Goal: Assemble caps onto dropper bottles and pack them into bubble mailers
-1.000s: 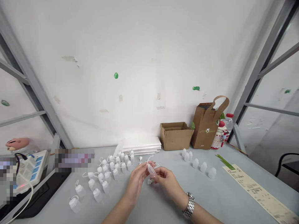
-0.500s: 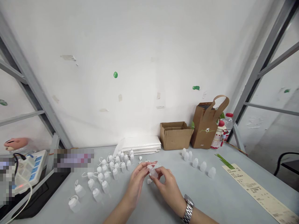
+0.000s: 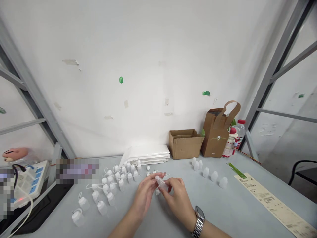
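Note:
Between my two hands, above the middle of the grey table, is a small translucent plastic bottle [image 3: 161, 183], tilted. My left hand [image 3: 146, 191] pinches its upper end with thumb and fingers. My right hand [image 3: 177, 195], with a watch on its wrist, grips the lower end. A small white cap [image 3: 158, 192] lies on the table just below the bottle, partly covered by my fingers. To the left stand several white bottles with caps and looped straps [image 3: 110, 188]. On the right, several plain translucent bottles [image 3: 214, 176] stand in a loose line.
At the back are a stack of white boards [image 3: 148, 154], an open cardboard box [image 3: 185, 145], a brown paper bag [image 3: 216, 137] and a red-capped bottle [image 3: 239, 130]. A printed paper strip [image 3: 268, 200] lies right; a power strip [image 3: 37, 180] and black mat [image 3: 47, 208] lie left.
The bottle in my hands has tilted further over, its top pointing to the upper left. The strap loop at its top no longer shows. The view has shifted slightly.

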Tool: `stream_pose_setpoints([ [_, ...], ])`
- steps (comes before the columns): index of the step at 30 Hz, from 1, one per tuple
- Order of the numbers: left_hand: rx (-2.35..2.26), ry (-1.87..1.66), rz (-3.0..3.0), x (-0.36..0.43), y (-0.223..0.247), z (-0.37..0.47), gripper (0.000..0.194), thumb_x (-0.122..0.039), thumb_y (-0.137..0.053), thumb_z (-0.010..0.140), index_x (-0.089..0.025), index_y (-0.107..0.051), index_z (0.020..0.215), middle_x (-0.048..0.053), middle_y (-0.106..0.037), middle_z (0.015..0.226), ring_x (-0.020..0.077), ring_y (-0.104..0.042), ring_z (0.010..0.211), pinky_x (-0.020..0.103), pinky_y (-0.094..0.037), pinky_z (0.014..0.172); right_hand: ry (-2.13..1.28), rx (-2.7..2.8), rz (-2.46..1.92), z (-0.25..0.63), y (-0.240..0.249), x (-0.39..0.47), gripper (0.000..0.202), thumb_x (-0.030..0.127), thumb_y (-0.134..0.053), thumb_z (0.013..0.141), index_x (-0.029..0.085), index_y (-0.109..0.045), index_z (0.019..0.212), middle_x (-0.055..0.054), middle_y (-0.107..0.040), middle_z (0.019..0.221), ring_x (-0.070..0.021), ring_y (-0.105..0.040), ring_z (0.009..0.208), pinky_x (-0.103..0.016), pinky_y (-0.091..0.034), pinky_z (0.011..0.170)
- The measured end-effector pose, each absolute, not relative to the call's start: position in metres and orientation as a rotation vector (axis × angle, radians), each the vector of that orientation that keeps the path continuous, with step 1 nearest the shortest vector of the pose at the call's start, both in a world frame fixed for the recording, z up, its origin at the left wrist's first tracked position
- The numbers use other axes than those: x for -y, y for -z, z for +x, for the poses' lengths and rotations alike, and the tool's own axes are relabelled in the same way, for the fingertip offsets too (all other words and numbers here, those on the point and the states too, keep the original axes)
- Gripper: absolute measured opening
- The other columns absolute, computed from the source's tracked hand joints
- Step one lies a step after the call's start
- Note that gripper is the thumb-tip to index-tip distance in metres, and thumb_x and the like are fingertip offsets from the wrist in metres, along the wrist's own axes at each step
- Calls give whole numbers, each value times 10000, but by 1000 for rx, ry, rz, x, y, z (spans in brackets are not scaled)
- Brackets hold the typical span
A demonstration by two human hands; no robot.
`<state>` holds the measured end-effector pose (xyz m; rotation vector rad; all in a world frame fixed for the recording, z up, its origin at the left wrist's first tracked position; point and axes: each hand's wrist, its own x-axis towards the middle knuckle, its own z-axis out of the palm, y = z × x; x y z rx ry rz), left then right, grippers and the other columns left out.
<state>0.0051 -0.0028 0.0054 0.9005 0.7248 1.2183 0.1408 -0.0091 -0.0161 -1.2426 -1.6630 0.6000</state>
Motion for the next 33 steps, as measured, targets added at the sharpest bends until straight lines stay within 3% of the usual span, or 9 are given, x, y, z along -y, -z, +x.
stream_pose_setpoints([
  [4, -658, -1211, 804, -2, 1, 5, 214, -190, -551, 707, -121, -674, 868, 107, -684, 971, 251, -579, 995, 342, -386, 897, -847, 1538, -1239, 139, 13, 8, 185, 345, -678, 677, 196, -583, 625, -13, -591, 657, -185, -487, 714, -290, -343, 681],
  [12, -651, -1131, 606, -5, 2, 1, 219, -177, -537, 704, -111, -679, 859, 110, -699, 904, 228, -608, 922, 311, -432, 798, -1498, 1239, -1005, 136, 2, 1, 339, 412, -776, 507, 162, -552, 560, 18, -588, 508, -114, -486, 480, -253, -370, 517],
  [20, -632, -1067, 581, -4, 0, 0, 241, -217, -524, 698, -103, -673, 849, 95, -678, 811, 185, -597, 779, 274, -436, 685, -1783, 1101, -693, 139, 1, 2, 227, 327, -746, 607, 125, -645, 578, -26, -623, 550, -100, -501, 509, -230, -351, 532],
  [27, -613, -1062, 693, 1, -7, 0, 255, -258, -520, 720, -123, -668, 878, 99, -663, 882, 187, -576, 757, 286, -422, 657, -1728, 1160, -700, 140, 1, 1, 196, 310, -724, 636, 124, -671, 606, -27, -623, 577, -98, -496, 525, -229, -371, 535],
  [33, -630, -1086, 805, 3, -9, 0, 233, -248, -549, 729, -133, -665, 895, 100, -655, 938, 227, -580, 878, 289, -414, 693, -1538, 1203, -904, 138, 0, 2, 313, 433, -759, 546, 146, -643, 594, -11, -615, 549, -112, -491, 487, -254, -396, 494],
])
